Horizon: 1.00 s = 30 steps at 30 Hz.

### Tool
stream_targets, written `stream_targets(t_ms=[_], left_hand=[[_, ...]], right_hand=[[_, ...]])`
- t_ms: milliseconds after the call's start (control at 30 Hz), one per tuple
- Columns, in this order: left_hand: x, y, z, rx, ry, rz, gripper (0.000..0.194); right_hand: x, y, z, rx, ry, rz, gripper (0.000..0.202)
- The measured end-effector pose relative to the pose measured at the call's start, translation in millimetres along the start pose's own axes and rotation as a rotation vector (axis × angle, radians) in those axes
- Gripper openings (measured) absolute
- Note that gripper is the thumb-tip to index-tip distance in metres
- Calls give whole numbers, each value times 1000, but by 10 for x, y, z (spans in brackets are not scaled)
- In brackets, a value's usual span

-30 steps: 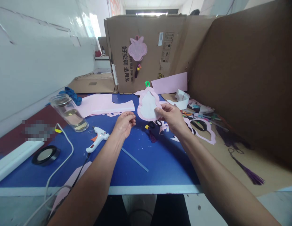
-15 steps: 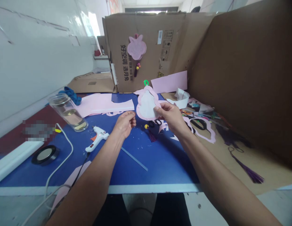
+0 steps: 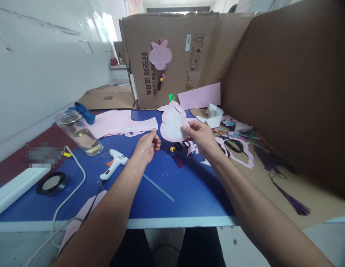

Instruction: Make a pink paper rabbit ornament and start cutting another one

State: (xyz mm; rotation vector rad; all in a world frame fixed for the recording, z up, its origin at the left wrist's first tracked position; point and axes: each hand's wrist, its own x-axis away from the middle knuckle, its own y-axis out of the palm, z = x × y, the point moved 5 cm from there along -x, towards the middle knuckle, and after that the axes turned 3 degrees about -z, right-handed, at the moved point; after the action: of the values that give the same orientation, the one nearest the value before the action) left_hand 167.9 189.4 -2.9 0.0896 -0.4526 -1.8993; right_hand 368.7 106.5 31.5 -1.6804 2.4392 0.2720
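Observation:
Between its thumb and fingers, my right hand (image 3: 200,134) grips a scalloped pink paper ornament (image 3: 164,131) by its right edge, holding it upright above the table. White backing (image 3: 173,124) fills its middle. A green loop (image 3: 171,97) tops it, and a yellow bell (image 3: 172,149) with a dark purple tassel (image 3: 178,161) hangs below. To the left of the ornament, apart from it, my left hand (image 3: 148,144) is closed with curled fingers, and nothing shows in it. Black-handled scissors (image 3: 186,144) lie behind, partly hidden by the ornament and my right hand.
A white glue gun (image 3: 114,163), glue stick (image 3: 158,188), glass bottle (image 3: 83,133) and tape roll (image 3: 52,183) lie on the blue table (image 3: 189,200). Pink paper (image 3: 117,120) lies behind. A similar ornament (image 3: 160,55) hangs on the cardboard (image 3: 175,27). Purple tassel (image 3: 295,202) at right.
My left thumb has lifted slightly away from the curled fingers. The right hand still grips the ornament in nearly the same place. The whole view has shifted slightly.

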Motion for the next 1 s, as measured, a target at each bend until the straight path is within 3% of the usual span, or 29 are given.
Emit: stream_targets(t_ms=[167,267,367,633,1000], left_hand=[[-44,-89,7,-166,125,121,18],[-60,-87,-3,-195,131,116,26],[-54,-62,13,-165,139,93,13],[-29,-28,41,-126,152,49,12],[-12,-32,32,-70,109,82,12]], right_hand=[[0,-6,-2,10,-5,-2,29],[1,-7,2,17,-6,-5,30],[0,-4,3,10,-7,-6,30],[5,10,-3,7,-4,-10,30],[4,17,2,-14,1,-6,28]])
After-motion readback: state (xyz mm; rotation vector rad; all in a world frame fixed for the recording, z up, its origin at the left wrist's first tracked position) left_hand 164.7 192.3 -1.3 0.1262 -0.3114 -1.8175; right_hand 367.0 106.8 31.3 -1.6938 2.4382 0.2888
